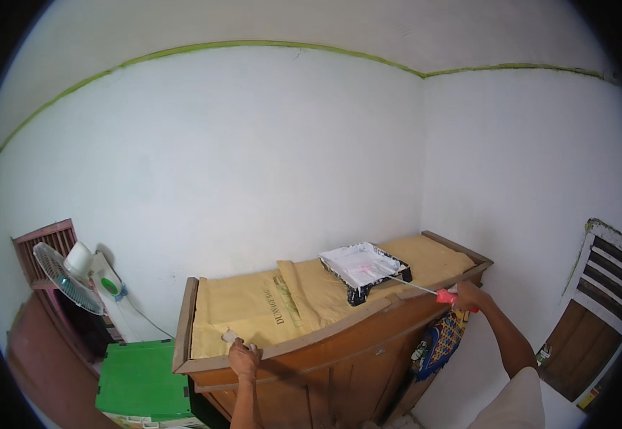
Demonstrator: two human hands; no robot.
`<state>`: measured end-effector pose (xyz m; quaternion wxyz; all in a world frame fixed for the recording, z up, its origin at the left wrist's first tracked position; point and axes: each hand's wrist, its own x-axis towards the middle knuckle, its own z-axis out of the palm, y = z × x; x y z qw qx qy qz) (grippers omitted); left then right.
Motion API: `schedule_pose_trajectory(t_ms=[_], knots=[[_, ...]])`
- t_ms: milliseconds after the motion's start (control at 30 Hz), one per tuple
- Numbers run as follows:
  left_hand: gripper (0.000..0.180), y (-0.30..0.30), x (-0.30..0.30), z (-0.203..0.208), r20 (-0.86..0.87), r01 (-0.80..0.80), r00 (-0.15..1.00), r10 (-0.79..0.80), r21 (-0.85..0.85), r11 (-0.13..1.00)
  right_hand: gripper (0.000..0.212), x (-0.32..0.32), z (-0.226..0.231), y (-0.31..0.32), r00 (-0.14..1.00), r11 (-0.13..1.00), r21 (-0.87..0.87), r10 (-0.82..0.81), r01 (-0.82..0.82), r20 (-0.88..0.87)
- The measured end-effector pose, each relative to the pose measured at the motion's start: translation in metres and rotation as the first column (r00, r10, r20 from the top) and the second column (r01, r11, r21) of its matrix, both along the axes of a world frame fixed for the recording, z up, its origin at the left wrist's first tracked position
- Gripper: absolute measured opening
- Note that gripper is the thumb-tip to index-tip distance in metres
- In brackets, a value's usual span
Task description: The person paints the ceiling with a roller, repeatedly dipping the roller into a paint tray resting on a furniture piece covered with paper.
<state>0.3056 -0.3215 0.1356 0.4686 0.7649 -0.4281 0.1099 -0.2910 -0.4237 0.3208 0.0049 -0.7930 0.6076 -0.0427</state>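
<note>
My right hand (468, 294) is closed around the red handle (445, 296) of a paint roller. Its thin metal rod (416, 286) reaches left into a paint tray (355, 287), where the roller's head rests in white paint. The tray is black, smeared with white, and sits on top of a wooden cabinet (339, 372). At the cabinet's front left edge, my left hand (244, 359) has its fingers curled over the wooden rim (282, 347). Just beyond those fingers, a small pale patch (229, 334) shows on the brown paper covering (243, 300).
White walls (268, 157) rise behind the cabinet, with a green strip (254, 44) along the ceiling. A fan (71, 275) and green box (143, 379) stand left. A patterned cloth (441, 347) hangs at the cabinet's right end. Right, a slatted wooden panel (589, 322) is in the wall.
</note>
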Motion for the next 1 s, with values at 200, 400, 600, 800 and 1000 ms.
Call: schedule_pose_trajectory(t_ms=[200, 400, 600, 800, 1000], knots=[[0.031, 0.001, -0.002, 0.000, -0.019, 0.022, 1.000, -0.021, 0.011, 1.000, 0.051, 0.012, -0.012, 0.026, 1.000, 0.999, 0.043, -0.022, 0.021, 0.023], [0.030, 0.006, -0.004, 0.007, -0.065, 0.027, 0.998, -0.024, 0.032, 0.999, 0.042, 0.025, -0.035, 0.042, 0.986, 1.000, 0.001, -0.019, 0.019, 0.168], [0.029, 0.011, -0.004, 0.013, -0.046, 0.014, 0.999, -0.010, 0.070, 0.997, 0.038, 0.028, -0.061, 0.047, 0.998, 0.998, -0.056, 0.009, -0.005, 0.067], [0.023, 0.009, 0.002, 0.008, -0.071, 0.028, 0.997, -0.023, 0.068, 0.997, 0.032, 0.038, -0.101, 0.056, 0.983, 0.987, -0.116, -0.096, 0.115, 0.154], [0.024, 0.004, 0.008, 0.003, -0.069, 0.029, 0.997, -0.025, 0.056, 0.998, 0.027, 0.052, -0.117, 0.061, 0.955, 0.973, -0.175, -0.094, 0.147, 0.282]])
